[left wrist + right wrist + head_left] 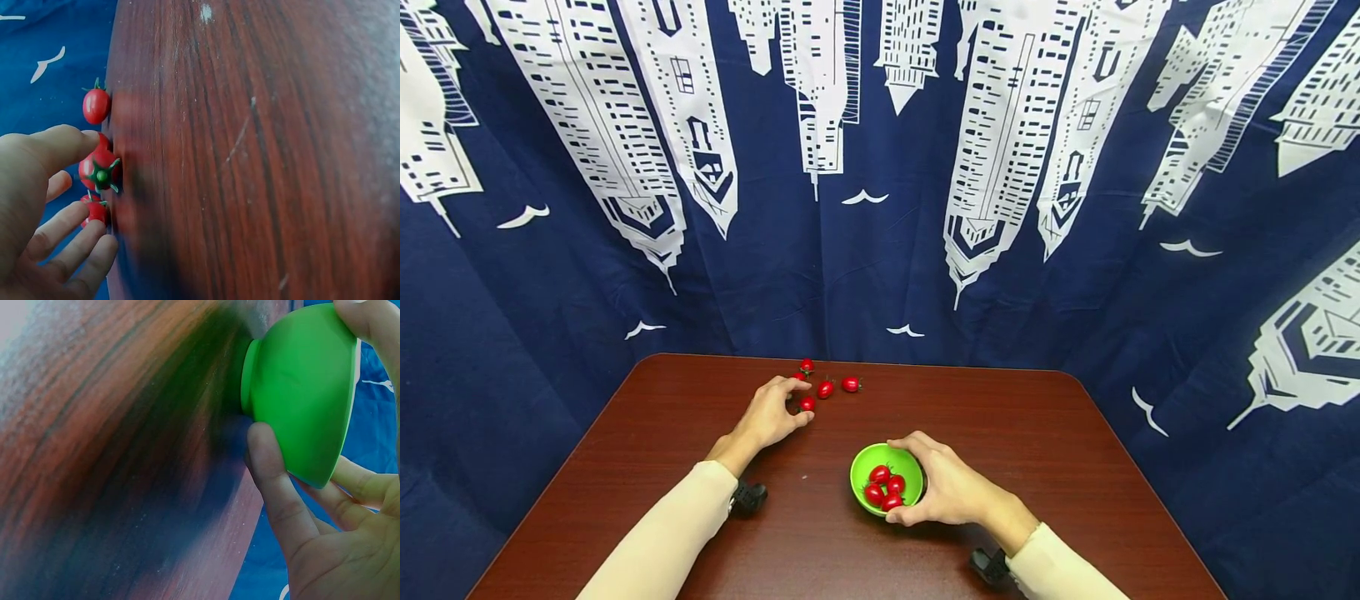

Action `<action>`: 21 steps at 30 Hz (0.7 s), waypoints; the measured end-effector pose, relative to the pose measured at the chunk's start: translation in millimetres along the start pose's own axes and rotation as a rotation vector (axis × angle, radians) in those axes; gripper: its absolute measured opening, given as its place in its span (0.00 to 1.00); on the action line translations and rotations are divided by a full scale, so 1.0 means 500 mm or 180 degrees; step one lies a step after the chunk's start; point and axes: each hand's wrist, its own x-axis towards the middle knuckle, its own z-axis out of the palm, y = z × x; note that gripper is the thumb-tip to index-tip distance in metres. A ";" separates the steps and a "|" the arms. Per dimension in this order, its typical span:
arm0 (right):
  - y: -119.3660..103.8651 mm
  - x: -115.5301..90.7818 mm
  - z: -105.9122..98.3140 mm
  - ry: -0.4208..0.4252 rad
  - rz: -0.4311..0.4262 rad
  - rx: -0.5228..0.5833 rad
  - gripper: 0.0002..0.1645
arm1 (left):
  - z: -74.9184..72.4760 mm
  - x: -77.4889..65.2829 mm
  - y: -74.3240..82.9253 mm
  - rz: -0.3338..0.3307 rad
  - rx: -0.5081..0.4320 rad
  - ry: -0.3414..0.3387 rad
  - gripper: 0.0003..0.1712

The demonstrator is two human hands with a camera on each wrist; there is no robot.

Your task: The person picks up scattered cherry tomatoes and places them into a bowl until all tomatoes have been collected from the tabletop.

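My left hand (769, 414) reaches to the far part of the table, its spread thumb and fingers on either side of a red cherry tomato (807, 403) with a green stem. In the left wrist view a gap shows between the fingers and that tomato (100, 172). Several more cherry tomatoes lie just beyond, one (826, 389) of them near the fingertips and another (851, 384) farther right. My right hand (951, 483) holds a small green bowl (867, 457) by its side, thumb at the near rim and fingers round the far side. Several cherry tomatoes (874, 494) sit inside the bowl.
The brown wooden table (1000, 417) has its far edge close behind the loose tomatoes. A dark blue cloth (865, 275) with white building prints hangs behind and around the table. Dark wrist devices (748, 497) are on both arms.
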 end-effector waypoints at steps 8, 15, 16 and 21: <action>0.003 -0.001 0.001 0.0012 0.0017 -0.0021 0.58 | 0.022 0.016 -0.019 0.0084 -0.0081 -0.0082 0.25; 0.005 -0.001 0.002 0.0010 0.0007 -0.0027 0.58 | 0.039 0.025 -0.029 0.0117 -0.0064 -0.0069 0.23; 0.005 -0.001 0.001 0.0005 0.0011 -0.0015 0.58 | 0.041 0.027 -0.032 0.0123 -0.0065 -0.0093 0.22; 0.003 0.000 0.000 -0.0007 0.0036 0.0014 0.58 | 0.068 0.045 -0.072 0.0080 0.0027 -0.0142 0.19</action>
